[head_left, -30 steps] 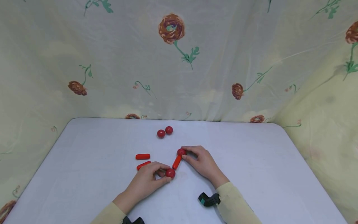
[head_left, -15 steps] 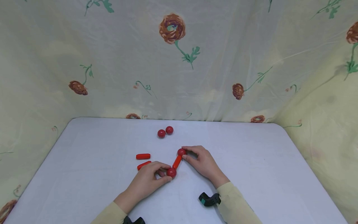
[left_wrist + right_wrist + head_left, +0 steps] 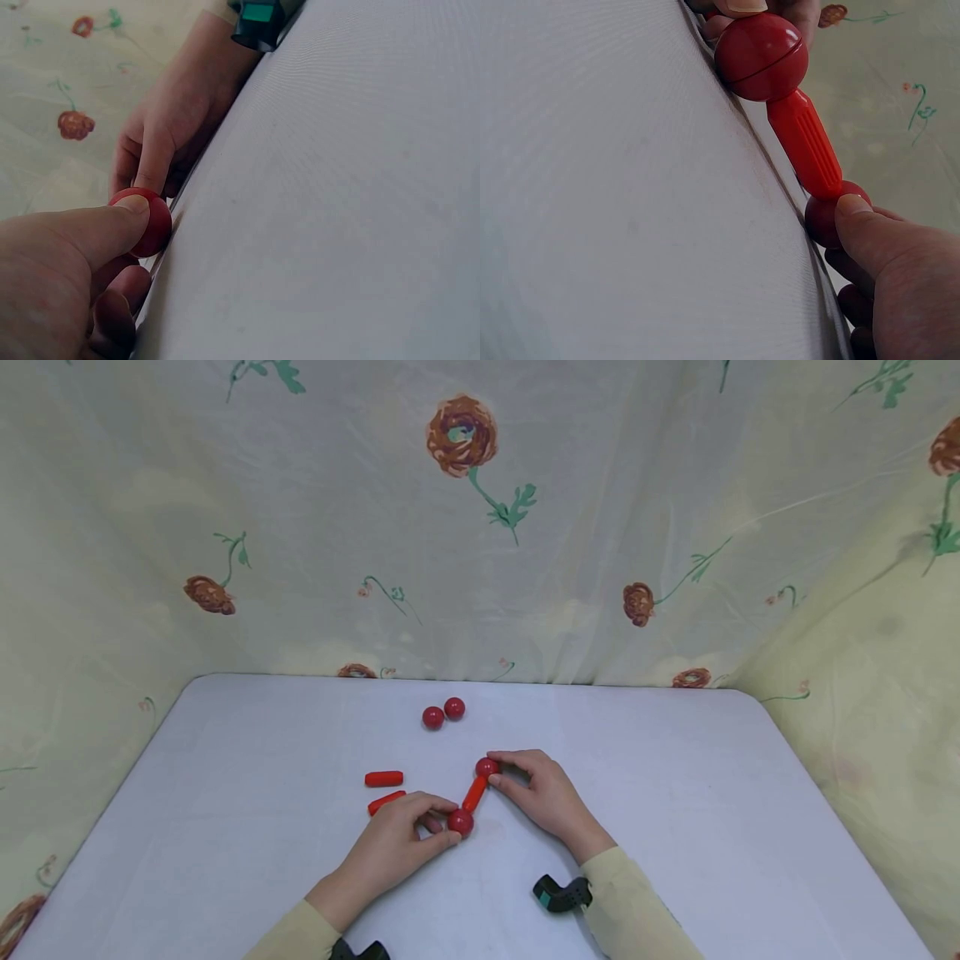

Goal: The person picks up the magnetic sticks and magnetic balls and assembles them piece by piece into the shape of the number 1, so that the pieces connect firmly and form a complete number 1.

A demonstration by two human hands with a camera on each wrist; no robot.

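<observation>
We pinch a red ball (image 3: 460, 822) in our left hand (image 3: 393, 847), another ball (image 3: 487, 767) in our right hand (image 3: 546, 795), one rod (image 3: 474, 793) joined between; two rods, two balls left unused beyond our fingers.

It looked like a small makeshift recording corner rather than a lived-in room. A pale yellow floral cloth (image 3: 480, 527) hung as a backdrop behind and to both sides, closing off the view. In front of it stood a plain white desk (image 3: 675, 793) with rounded corners, bearing only a few red toy pieces (image 3: 442, 713).
</observation>
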